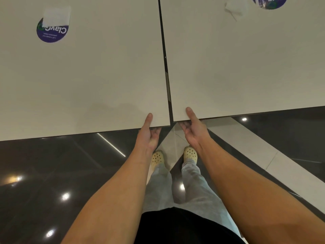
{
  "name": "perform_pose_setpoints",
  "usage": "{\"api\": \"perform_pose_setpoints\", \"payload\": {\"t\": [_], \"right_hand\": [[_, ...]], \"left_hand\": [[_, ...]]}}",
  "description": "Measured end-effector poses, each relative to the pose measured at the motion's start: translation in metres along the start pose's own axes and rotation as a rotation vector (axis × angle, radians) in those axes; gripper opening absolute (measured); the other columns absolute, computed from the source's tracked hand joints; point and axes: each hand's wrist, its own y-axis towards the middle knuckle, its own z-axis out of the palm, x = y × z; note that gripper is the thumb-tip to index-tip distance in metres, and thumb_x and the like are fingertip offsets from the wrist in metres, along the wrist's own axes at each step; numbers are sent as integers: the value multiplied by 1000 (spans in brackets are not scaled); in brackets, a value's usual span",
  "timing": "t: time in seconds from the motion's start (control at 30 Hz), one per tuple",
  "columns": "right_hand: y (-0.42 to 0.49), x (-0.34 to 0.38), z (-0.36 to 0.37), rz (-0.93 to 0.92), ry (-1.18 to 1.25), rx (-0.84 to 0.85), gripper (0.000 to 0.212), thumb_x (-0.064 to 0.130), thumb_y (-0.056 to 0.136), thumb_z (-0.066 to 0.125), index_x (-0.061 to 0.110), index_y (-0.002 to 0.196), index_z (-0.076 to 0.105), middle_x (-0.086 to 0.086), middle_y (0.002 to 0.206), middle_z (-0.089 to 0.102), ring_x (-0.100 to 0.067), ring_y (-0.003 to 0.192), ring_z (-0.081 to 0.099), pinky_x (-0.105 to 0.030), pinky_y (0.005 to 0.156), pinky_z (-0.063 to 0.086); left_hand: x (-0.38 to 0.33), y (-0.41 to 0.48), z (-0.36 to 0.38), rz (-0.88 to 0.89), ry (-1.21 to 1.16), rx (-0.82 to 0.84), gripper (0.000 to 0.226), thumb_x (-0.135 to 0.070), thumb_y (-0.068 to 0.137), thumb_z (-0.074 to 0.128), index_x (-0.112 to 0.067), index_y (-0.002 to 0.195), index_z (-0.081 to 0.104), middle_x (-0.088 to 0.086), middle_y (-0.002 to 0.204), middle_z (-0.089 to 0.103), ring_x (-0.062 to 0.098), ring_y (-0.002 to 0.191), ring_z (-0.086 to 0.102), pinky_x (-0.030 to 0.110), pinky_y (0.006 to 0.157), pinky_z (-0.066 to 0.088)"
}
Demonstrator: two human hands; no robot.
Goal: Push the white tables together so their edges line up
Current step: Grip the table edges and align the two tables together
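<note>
Two white tables fill the upper view, the left table (84, 76) and the right table (246, 67), side by side with a thin dark gap (165, 57) between them. Near edges are offset: the right table's corner sits a little farther from me than the left one's. My left hand (149, 132) grips the left table's near right corner, thumb on top, fingers underneath. My right hand (193, 127) grips the right table's near left corner the same way.
A round blue sticker (51, 31) with white tape lies on the left table, another sticker (269, 2) and tape on the right. Below is a glossy dark floor (52, 173) with a pale tile strip (255, 143). My feet in yellow clogs (157, 158) stand under the corners.
</note>
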Motion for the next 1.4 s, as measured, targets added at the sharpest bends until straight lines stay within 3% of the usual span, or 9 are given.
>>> {"api": "perform_pose_setpoints", "payload": {"t": [0.17, 0.3, 0.77, 1.17, 1.4], "right_hand": [[1, -5, -6, -14, -16, -15, 57, 7, 75, 73, 1, 127, 49, -18, 117, 64, -27, 100, 66, -39, 80, 56], [6, 2, -5, 3, -46, 8, 45, 6, 75, 73, 0, 116, 55, -17, 107, 69, -28, 98, 67, -42, 82, 56], [2, 2, -7, 3, -61, 7, 40, 6, 80, 69, 0, 117, 55, -16, 105, 70, -27, 98, 67, -36, 75, 57], [-1, 2, -4, -21, -60, -3, 47, 6, 81, 69, -2, 123, 52, -16, 107, 69, -27, 97, 67, -34, 72, 57], [-2, 2, -3, -19, -58, -2, 49, 6, 80, 70, -1, 125, 51, -17, 110, 67, -27, 98, 67, -36, 75, 57]], "left_hand": [[9, 1, 8, -16, 29, -7, 28, -7, 83, 66, -4, 110, 58, 17, 119, 62, 25, 106, 62, 39, 93, 49], [11, 5, 8, -15, 24, 0, 26, -7, 82, 66, -4, 107, 58, 16, 115, 64, 25, 104, 63, 38, 89, 51], [5, 1, 12, -78, 35, -17, 22, -5, 82, 66, -4, 103, 58, 17, 115, 63, 27, 107, 61, 41, 95, 48], [4, 0, 13, -88, 36, -14, 22, -4, 82, 66, -5, 102, 58, 16, 108, 66, 27, 103, 63, 40, 90, 51], [6, -3, 13, -70, 26, -14, 29, -5, 82, 66, -5, 109, 56, 18, 117, 62, 28, 107, 61, 40, 91, 50]]}}
